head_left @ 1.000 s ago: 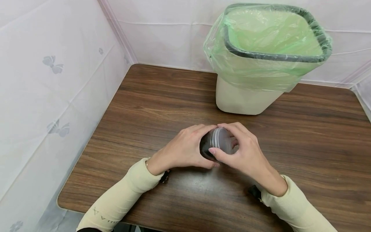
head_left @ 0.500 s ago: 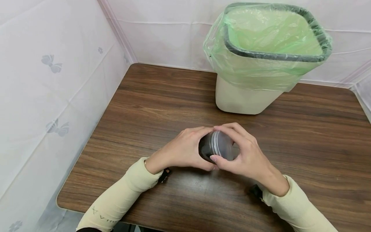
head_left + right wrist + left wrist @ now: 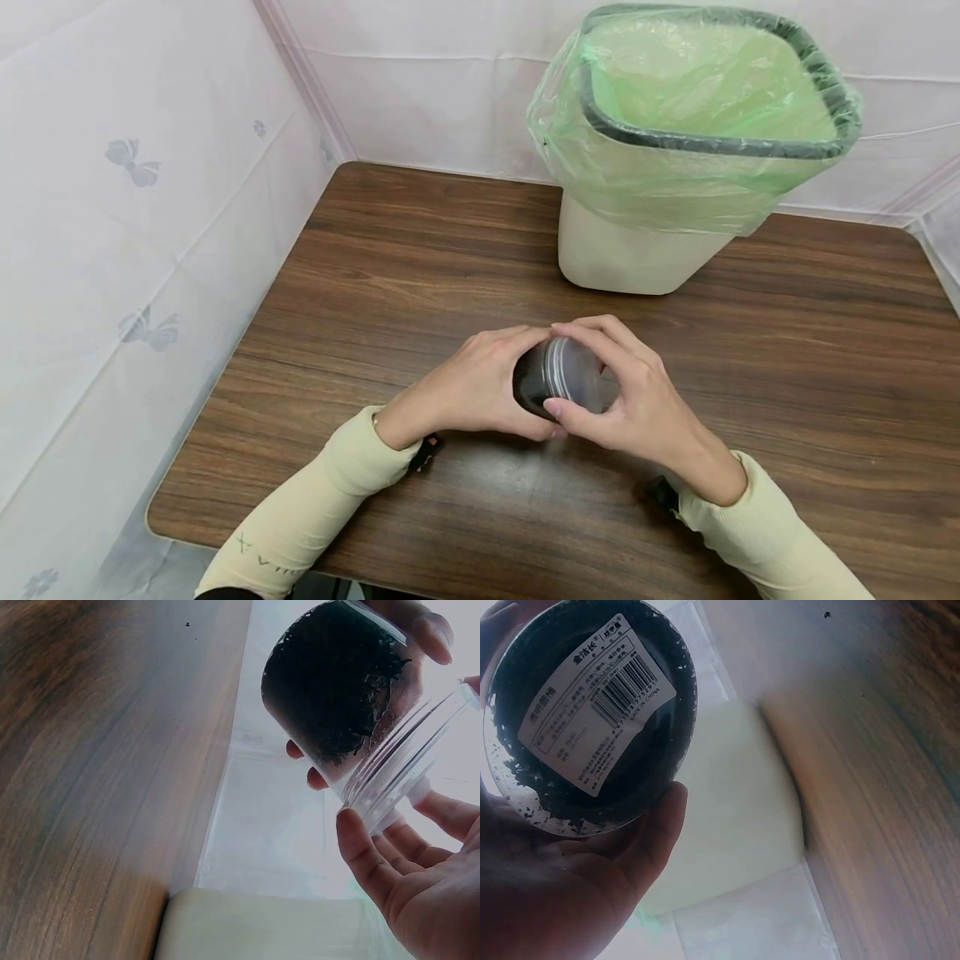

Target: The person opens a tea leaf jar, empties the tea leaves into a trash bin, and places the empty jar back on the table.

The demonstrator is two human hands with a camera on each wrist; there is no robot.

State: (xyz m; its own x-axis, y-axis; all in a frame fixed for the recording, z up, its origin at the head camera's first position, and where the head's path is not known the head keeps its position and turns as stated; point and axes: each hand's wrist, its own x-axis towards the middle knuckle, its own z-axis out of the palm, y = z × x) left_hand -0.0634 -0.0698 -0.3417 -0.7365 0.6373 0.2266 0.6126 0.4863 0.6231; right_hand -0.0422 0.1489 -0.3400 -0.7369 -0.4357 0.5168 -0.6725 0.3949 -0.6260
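Both hands are on one clear jar [image 3: 531, 379], held above the brown wood-grain table [image 3: 360, 292], near its front edge and in front of the bin [image 3: 630, 258]. The jar lies tilted in the grip, base toward the person's left, clear lid [image 3: 583, 377] toward the right; the lid is on, though how tightly cannot be told. Left hand [image 3: 483, 383]: fingers curled around the body, thumb on the near side, spread to the jar's width. Right hand [image 3: 637, 396]: fingers and thumb bent around the lid, fingertips on its edge, a gap showing between palm and lid. Dark contents [image 3: 330, 679] fill much of the body, with dark bits clinging to the wall; their nature cannot be told. The left wrist view shows a white printed label [image 3: 598, 705] with a barcode on the base. The bin is pale, stands upright on the table toward the back, and has a dark rim [image 3: 712, 147]; a translucent green bag [image 3: 675, 196] lines it and hangs over the outside. Pale sleeves [image 3: 330, 492] cover both forearms. White patterned sheeting [image 3: 172, 242] stands at the left and behind.
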